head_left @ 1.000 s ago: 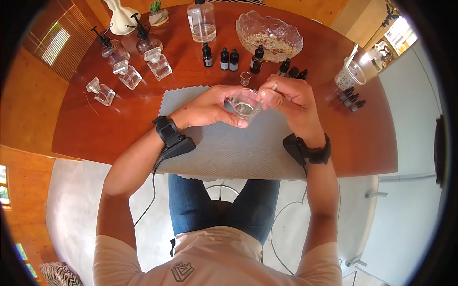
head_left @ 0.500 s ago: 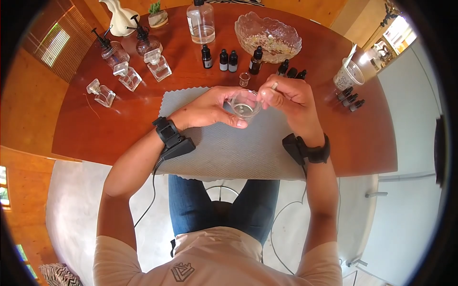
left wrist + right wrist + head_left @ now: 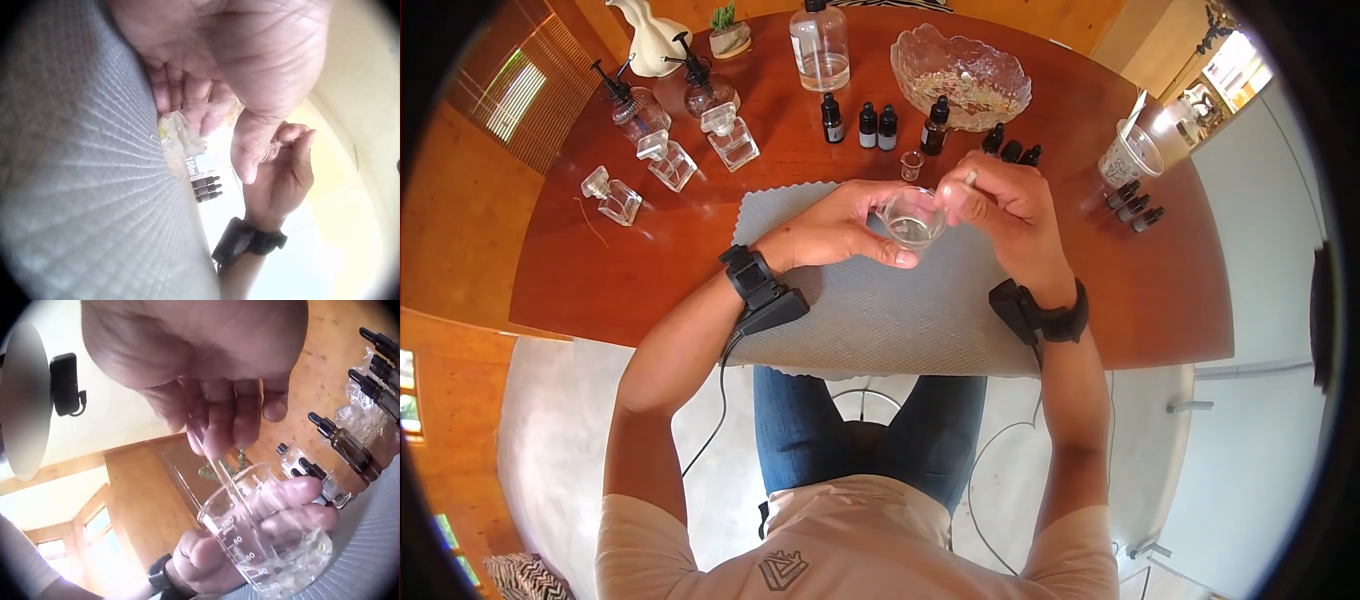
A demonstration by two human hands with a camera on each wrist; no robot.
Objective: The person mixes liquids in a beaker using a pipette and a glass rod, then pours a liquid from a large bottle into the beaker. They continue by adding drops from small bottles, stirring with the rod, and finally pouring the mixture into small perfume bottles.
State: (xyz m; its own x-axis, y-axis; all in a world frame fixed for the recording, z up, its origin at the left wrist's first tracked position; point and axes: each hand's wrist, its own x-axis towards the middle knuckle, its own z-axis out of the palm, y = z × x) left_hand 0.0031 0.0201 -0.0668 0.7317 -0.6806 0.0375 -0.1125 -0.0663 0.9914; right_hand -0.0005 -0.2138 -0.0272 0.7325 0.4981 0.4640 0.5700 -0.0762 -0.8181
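A clear beaker (image 3: pixel 913 228) with printed marks up to 100 and a little clear liquid is gripped round its side by the left hand (image 3: pixel 840 228), over the grey mat (image 3: pixel 870 310). In the right wrist view the beaker (image 3: pixel 247 544) tilts, its base close to the mat. A thin stick (image 3: pixel 219 467) is pinched by the right hand (image 3: pixel 1005 205) and slants down into the beaker. From the left wrist the graduated wall (image 3: pixel 181 147) shows between the left thumb and fingers; the stick is hidden there.
Beyond the mat stand a tiny glass cup (image 3: pixel 912 165), dark dropper bottles (image 3: pixel 832 120), a large clear bottle (image 3: pixel 822 55) and a glass bowl (image 3: pixel 960 80). Square glass bottles (image 3: pixel 733 140) are at the left, a plastic cup (image 3: pixel 1128 158) and small dark bottles (image 3: pixel 1135 207) at the right.
The right hand has shifted very slightly, with the stick still pinched. The left hand and the beaker have stayed in nearly the same place.
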